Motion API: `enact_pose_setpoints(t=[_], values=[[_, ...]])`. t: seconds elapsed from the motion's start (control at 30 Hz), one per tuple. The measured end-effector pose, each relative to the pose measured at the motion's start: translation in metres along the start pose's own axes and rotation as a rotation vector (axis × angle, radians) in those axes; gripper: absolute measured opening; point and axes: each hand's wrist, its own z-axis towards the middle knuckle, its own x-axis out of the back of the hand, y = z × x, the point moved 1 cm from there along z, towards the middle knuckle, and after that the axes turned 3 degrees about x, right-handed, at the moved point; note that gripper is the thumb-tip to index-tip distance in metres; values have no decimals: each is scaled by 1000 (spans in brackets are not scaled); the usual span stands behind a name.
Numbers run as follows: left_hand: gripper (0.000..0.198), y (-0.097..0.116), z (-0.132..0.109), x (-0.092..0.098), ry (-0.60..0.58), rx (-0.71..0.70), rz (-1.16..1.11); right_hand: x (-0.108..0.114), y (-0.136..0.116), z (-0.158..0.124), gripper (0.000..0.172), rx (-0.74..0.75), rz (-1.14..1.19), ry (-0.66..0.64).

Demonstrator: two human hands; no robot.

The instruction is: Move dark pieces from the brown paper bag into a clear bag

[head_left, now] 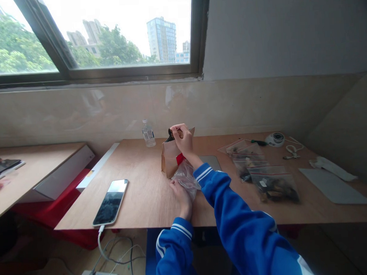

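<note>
Reaching over the near edge of the desk (144,204), I have a pale flat sheet (331,185) by its right edge and some zip bags (275,186) between that and the middle. The brown paper bag (169,156) is tilted, around midway between the near and far edges; my right hand (183,139) pinches its top, fingers bent together. Clear plastic (185,176) bunches against its base, with my left hand (181,196) at it; whether those fingers grip, I can't tell. A bottle (148,134) stands near the far edge, a phone (111,203) lies by the near left corner, and a black clip (170,135) is at my right fingertips.
</note>
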Motion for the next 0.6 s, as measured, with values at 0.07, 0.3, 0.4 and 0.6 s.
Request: enact_pose_setpoints(t=[0.07,0.3,0.4,0.6], values=[[12,1,-1,-1,4,29,15,0,1,0,26,-27,34,1],[16,7,-6,-3,-13,41,4,3,4,-1,27,-24,20,-46],[19,11,-8,-4,-30,52,-10,7,4,-2,31,58,-67,-78],[15,15,-11,-4,-11,10,42,12,6,-1,31,111,-106,-108]])
